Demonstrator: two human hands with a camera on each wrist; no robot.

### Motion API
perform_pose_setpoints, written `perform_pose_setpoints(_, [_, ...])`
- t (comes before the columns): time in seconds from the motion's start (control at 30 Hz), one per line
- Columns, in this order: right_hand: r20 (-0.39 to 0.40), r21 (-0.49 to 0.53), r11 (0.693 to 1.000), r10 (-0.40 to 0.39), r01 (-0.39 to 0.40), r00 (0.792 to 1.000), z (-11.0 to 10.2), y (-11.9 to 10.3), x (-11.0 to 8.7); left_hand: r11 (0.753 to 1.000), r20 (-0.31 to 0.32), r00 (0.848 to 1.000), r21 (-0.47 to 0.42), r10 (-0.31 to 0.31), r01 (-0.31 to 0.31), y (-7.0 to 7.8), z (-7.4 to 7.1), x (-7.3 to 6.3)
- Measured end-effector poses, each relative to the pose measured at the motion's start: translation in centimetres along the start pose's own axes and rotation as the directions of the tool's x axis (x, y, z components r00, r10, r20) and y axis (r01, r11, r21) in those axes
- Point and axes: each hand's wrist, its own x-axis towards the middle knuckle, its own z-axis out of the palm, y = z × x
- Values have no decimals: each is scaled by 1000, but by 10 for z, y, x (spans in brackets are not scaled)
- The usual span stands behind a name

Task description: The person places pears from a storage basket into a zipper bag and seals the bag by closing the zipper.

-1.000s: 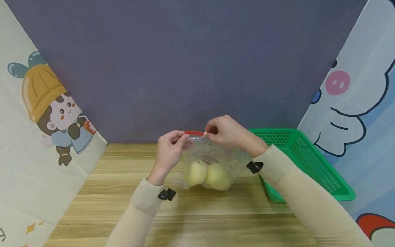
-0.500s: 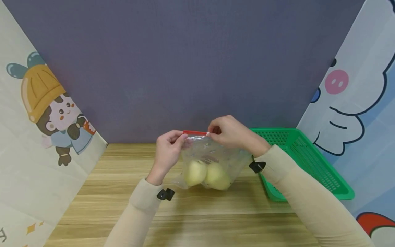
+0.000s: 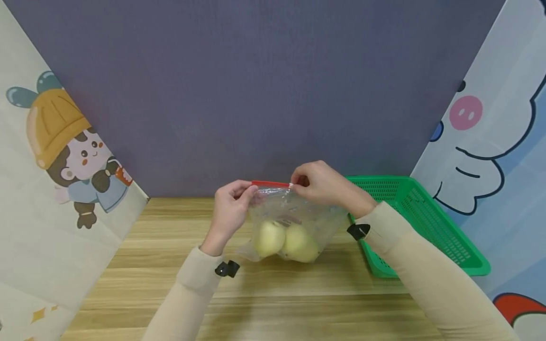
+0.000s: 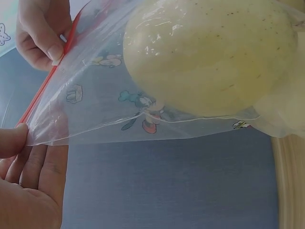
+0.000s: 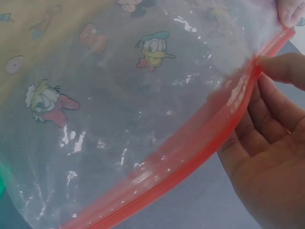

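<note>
A clear zip bag (image 3: 266, 208) with cartoon prints hangs in the middle of the head view. Through its film show two pale yellow fruits (image 3: 269, 239), pear-like and speckled in the left wrist view. A red zip strip (image 3: 270, 183) runs along the top. My left hand (image 3: 230, 208) pinches the bag's left top corner between thumb and fingers. At the strip's other visible end, my right hand (image 3: 324, 187) pinches a small white slider (image 3: 291, 186). The right hand hides the rest of the strip in the head view; the right wrist view shows it continuing.
A green slotted basket (image 3: 431, 222) stands on the right, partly behind my right forearm. Below the bag lies the wood-grain table (image 3: 179, 279). A dark grey-blue panel (image 3: 239, 94) rises at the back, and cartoon-printed sheets (image 3: 34, 246) flank both sides.
My right hand has slid a little to the right with the white slider, so a longer stretch of red strip shows. My left hand shifted slightly left, still pinching the corner.
</note>
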Motion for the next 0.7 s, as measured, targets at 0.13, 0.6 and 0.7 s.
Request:
perform_pose_setpoints(0.13, [-9,0,1000,-4,4,1000,1,4,-2,1000,-9,1000,0,0,0,0,-1,-1])
perform_pose_setpoints(0.6, [-29,23,999,27,-26,999,1,14,-9,1000,-33,999,16,-3,3,-2,-3,-1])
perform_pose_setpoints(0.7, [-23,34,999,42,-41,999,1,15,-10,1000,-34,999,19,-5,5,-1,-4,-1])
